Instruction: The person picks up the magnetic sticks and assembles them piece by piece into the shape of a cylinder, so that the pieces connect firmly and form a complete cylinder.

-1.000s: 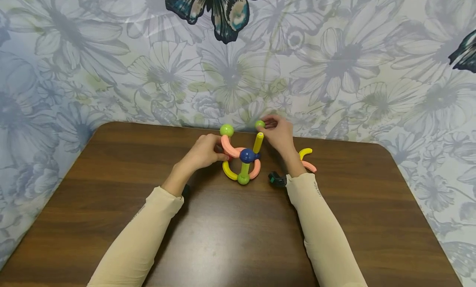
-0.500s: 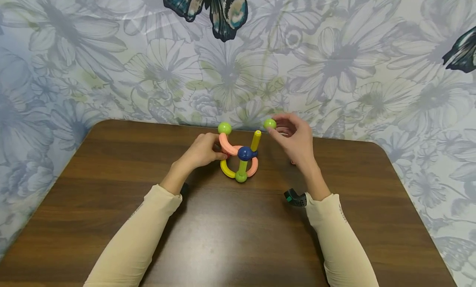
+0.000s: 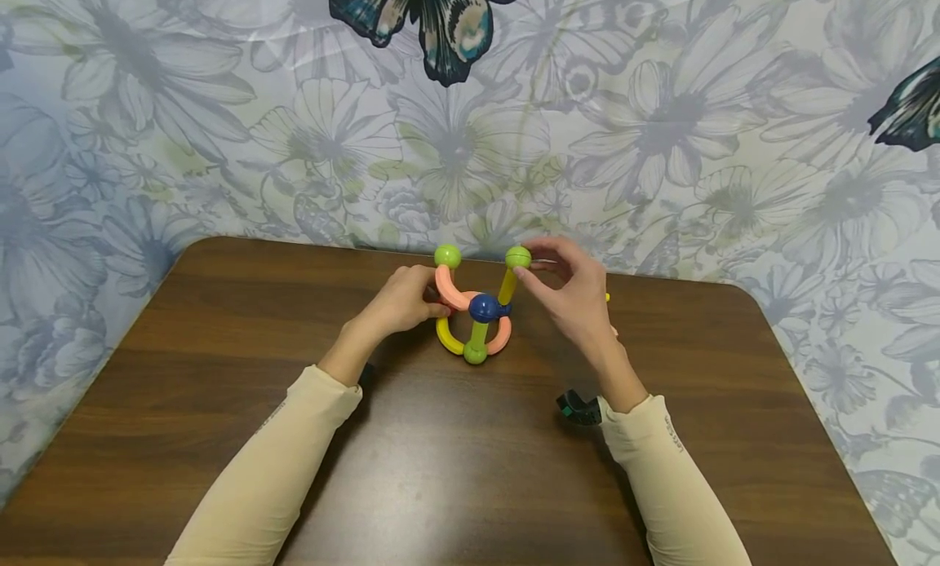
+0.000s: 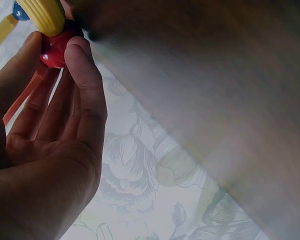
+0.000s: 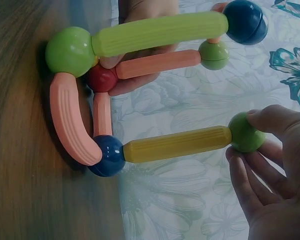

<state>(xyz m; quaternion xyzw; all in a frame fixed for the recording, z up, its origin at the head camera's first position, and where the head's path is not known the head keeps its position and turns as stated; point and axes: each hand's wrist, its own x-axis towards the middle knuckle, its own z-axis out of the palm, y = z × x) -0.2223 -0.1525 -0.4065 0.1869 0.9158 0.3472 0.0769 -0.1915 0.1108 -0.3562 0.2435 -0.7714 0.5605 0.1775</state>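
A toy frame of balls and rods stands on the table. My left hand [image 3: 404,299] pinches its red ball [image 4: 56,50] between thumb and finger, low down beside a yellow rod [image 4: 43,15]. With thumb and fingers, my right hand [image 3: 569,293] holds a green ball [image 5: 247,132] at the top of the upright yellow rod [image 5: 177,144], touching it. That rod rises from a lower blue ball [image 5: 108,156]. A curved pink rod [image 5: 72,120] joins this ball to a lower green ball [image 5: 69,52]. From there a green rod [image 5: 160,34] reaches the upper blue ball [image 3: 485,307].
The brown table [image 3: 411,468] ends at the back against a wall hanging [image 3: 330,166] printed with flowers and butterflies. Behind my right hand a bit of a yellow piece [image 3: 607,297] shows, mostly hidden. A dark wrist strap [image 3: 578,408] sits at my right cuff.
My right hand first moved right with the green ball, then back left onto the top of the upright yellow rod. My left hand stays at the red ball.
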